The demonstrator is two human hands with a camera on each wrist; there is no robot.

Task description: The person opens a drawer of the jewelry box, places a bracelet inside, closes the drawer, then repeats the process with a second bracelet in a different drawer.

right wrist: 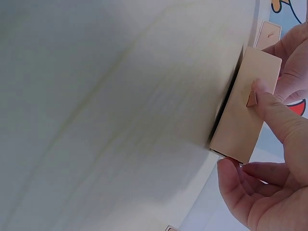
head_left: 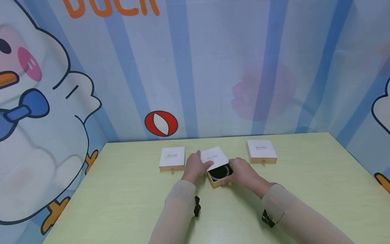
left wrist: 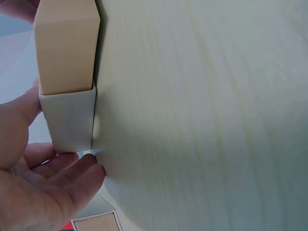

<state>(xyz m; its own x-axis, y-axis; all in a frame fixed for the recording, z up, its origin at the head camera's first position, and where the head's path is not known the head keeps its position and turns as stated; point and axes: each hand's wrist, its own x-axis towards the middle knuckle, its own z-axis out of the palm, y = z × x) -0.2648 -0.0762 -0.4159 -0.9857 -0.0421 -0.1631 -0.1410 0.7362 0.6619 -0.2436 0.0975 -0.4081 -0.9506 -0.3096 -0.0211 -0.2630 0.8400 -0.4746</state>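
Note:
In the head view a white gift box sits on the table, its gold-tan drawer (head_left: 215, 183) pulled partly out of the white sleeve (head_left: 215, 156). Inside the drawer lies a round black thing with a pale rim (head_left: 220, 172); its kind cannot be told. My left hand (head_left: 195, 166) holds the sleeve, thumb on top and fingers against its far side, as the left wrist view shows. My right hand (head_left: 243, 173) grips the drawer. In the right wrist view its thumb (right wrist: 269, 103) lies by the small pull tab (right wrist: 251, 98) on the drawer's front, with the other fingers at the side.
Two closed white boxes with tan drawer fronts stand on the pale table (head_left: 128, 203): one box (head_left: 172, 157) to the left, another box (head_left: 262, 150) to the right and farther back. Behind the table rises a blue striped backdrop (head_left: 213, 67) with cartoon prints.

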